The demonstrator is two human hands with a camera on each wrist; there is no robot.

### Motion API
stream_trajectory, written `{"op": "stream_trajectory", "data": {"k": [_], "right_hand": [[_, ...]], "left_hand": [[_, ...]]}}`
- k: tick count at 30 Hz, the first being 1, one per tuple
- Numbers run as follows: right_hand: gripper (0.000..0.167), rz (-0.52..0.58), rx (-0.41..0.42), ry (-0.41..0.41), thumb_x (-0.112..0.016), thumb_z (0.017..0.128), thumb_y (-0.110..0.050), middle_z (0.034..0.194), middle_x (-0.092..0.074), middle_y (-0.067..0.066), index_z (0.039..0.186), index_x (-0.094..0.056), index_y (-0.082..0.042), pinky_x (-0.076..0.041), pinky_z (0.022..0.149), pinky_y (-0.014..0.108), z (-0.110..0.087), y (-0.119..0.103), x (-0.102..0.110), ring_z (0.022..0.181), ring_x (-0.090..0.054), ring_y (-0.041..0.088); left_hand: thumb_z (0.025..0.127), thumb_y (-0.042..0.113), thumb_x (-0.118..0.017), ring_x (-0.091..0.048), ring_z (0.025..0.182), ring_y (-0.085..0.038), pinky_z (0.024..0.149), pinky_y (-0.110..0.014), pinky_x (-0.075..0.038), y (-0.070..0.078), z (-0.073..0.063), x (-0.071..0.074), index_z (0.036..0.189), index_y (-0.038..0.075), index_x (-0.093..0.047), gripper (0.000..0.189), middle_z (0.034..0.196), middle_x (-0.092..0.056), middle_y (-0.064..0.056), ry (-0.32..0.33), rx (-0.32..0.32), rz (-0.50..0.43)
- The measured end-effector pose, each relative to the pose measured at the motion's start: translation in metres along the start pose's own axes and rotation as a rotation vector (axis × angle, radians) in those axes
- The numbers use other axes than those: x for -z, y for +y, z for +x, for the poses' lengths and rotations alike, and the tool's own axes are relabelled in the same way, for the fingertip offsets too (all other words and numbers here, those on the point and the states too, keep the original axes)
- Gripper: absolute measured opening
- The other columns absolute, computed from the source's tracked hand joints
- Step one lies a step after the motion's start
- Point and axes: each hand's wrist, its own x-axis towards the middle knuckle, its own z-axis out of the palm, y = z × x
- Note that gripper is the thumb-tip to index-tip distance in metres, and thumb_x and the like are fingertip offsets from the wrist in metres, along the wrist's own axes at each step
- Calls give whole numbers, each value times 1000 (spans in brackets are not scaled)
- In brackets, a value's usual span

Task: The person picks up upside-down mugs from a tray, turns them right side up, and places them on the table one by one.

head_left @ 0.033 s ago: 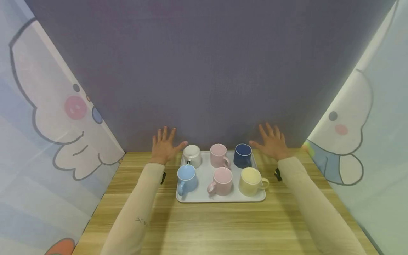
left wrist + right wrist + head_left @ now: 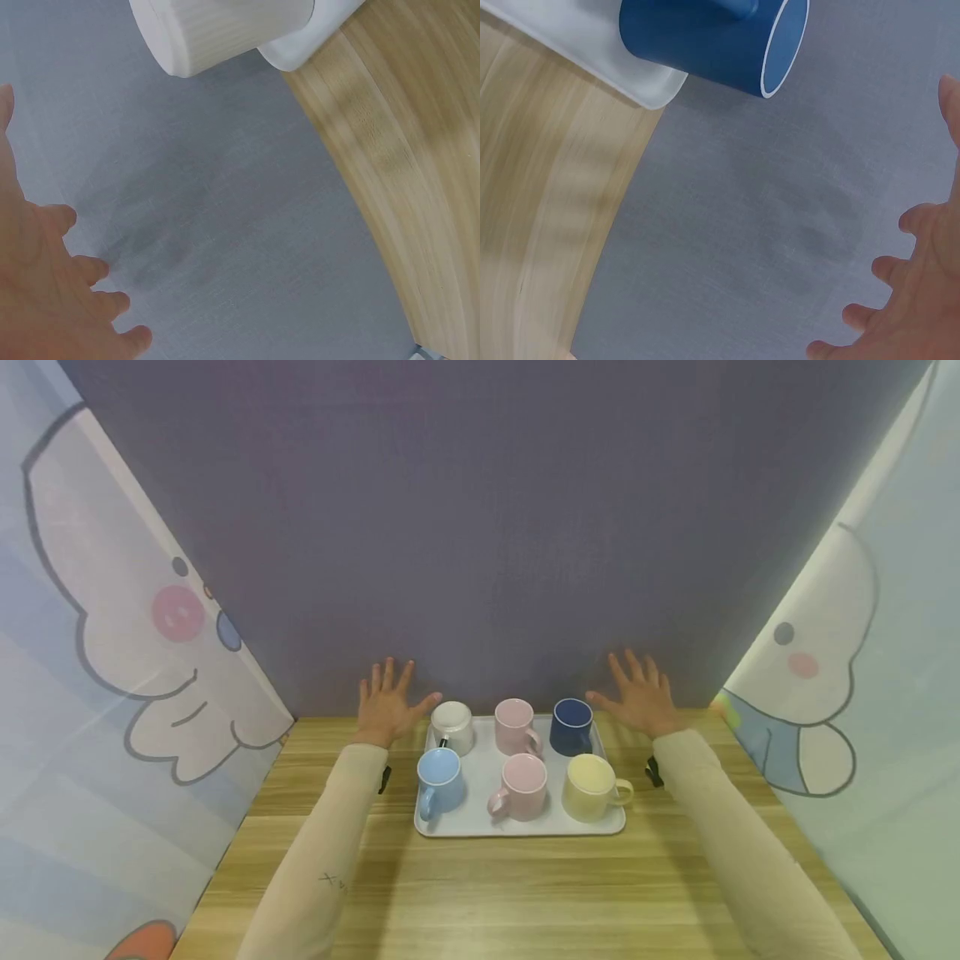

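A white tray (image 2: 480, 824) bears several mugs. In its back row are a white mug (image 2: 452, 727), a pink mug (image 2: 513, 727) and a dark blue mug (image 2: 572, 727). The front row has a light blue mug (image 2: 441, 781), a second pink mug (image 2: 523, 787) and a yellow mug (image 2: 588, 789). My left hand (image 2: 386, 710) is spread beside the white mug, its thumb close to the rim. On the other side, my right hand (image 2: 642, 700) is spread near the dark blue mug (image 2: 705, 37). Both hands hold nothing, fingers straight and apart.
The tray stands on a wooden table (image 2: 480, 893), near its back edge. Behind rises a grey upright panel (image 2: 480, 543). Curtains with cartoon figures hang at the left (image 2: 112, 693) and right (image 2: 847, 693).
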Motion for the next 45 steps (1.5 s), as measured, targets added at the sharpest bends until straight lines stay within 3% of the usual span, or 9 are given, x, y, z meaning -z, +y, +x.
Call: {"op": "stream_trajectory", "data": {"k": [9,21,25,29,32,35,38,41,45], "right_hand": [[98,11,14,-1,-40,97,-73,170,-1,25,165,-8,-10,-11,116,79,0,-4,1,152,-2,60],[97,29,14,2,-41,98,-72,170,-2,26,165,-8,-10,-13,115,80,-2,-7,-1,151,-4,62],[96,59,6,-13,-46,98,-68,169,-7,28,165,-8,-10,-16,114,79,-2,-9,-5,149,-11,62],[95,118,-14,-95,-53,100,-58,166,-14,33,164,-5,-6,-18,116,76,-4,-11,-15,147,-17,63],[95,181,-13,-166,-57,101,-50,163,-16,37,162,-7,2,-18,117,75,-6,-11,-26,147,-16,63],[83,221,-5,-201,-59,101,-45,155,-34,38,154,-27,10,-32,112,72,-9,-10,-35,141,-34,60],[55,260,4,-224,-60,100,-39,125,-62,29,129,-57,8,-52,92,58,-11,-9,-43,112,-61,46],[35,298,15,-248,-62,100,-34,94,-68,14,102,-66,0,-51,70,41,-10,-8,-51,82,-62,27],[31,316,31,-273,-62,101,-33,86,-69,8,95,-68,-3,-49,67,35,-8,-7,-63,77,-61,21]], "left_hand": [[93,83,-33,5,158,-46,125,-66,-5,-2,-2,-1,165,24,-9,97,171,5,-18,-9,4,27],[94,80,-36,-3,157,-50,123,-69,-9,-8,-3,3,165,21,-15,94,171,-1,-22,42,-23,32],[98,73,-39,-17,153,-53,120,-70,-18,-12,-6,-1,164,19,-19,88,169,-15,-26,69,-27,-12],[101,54,-53,-57,124,-54,101,-67,-46,-18,-14,-12,161,13,-30,76,141,-57,-32,72,-42,-98],[99,38,-62,-71,99,-44,82,-56,-57,-26,-22,-28,146,5,-52,59,113,-73,-26,8,-30,-184],[96,28,-68,-72,93,-34,77,-48,-57,-34,-32,-44,120,0,-69,36,104,-75,-19,-81,-1,-257],[94,24,-70,-69,84,-27,71,-42,-56,-40,-43,-60,104,3,-73,23,96,-75,-13,-154,23,-298],[92,21,-71,-65,77,-21,67,-36,-53,-44,-54,-77,94,7,-74,15,87,-73,-6,-201,45,-334],[88,16,-72,-61,73,-17,66,-33,-51,-45,-66,-93,89,7,-73,8,80,-69,-3,-200,58,-375]]}}
